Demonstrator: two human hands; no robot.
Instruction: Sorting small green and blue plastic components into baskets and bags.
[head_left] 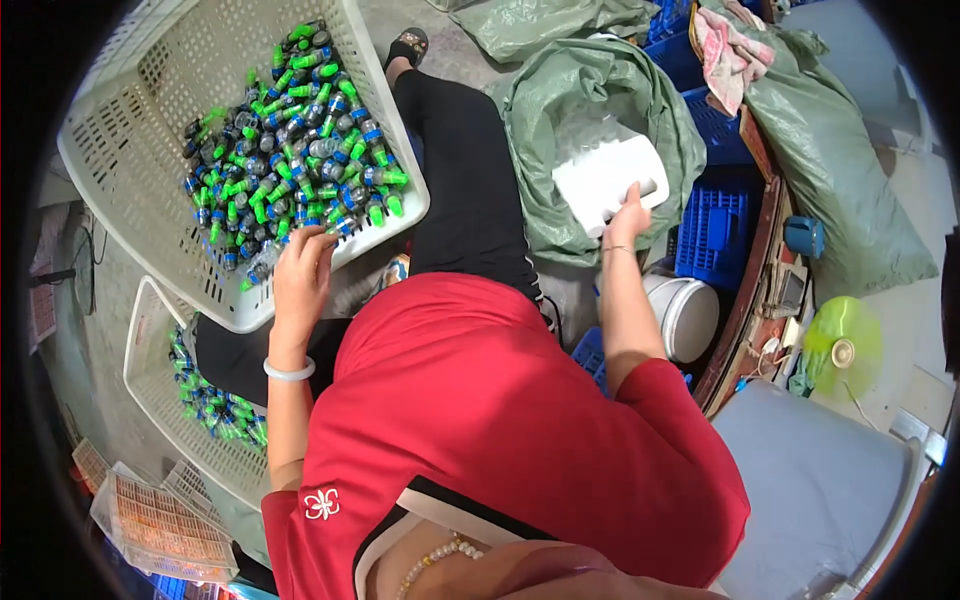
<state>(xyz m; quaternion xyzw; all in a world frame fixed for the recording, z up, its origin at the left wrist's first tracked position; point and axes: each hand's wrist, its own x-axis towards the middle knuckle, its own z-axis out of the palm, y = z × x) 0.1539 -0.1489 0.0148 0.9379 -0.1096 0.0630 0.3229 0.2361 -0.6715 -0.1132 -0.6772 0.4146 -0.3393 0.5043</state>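
Observation:
My right hand [628, 217] is closed on the handle of a white plastic scoop [605, 180], which looks like a cut jug. The scoop lies tilted in the mouth of a green woven sack [540, 130], over small clear pieces [590, 125] too blurred to name. My left hand [301, 268] reaches over the near rim of a large white perforated basket [130, 130]. Its fingers are loosely bent beside the pile and appear to hold nothing. Small dark bottles [290, 160] with bright green caps and blue bands fill the low side of the tilted basket.
A second white basket [150, 375] with similar bottles sits by my left leg. To the right are blue crates [715, 235], a white bucket [685, 315], a full green sack [840, 180], a green fan [842, 352] and a grey surface [810, 480]. Crates [160, 520] stand lower left.

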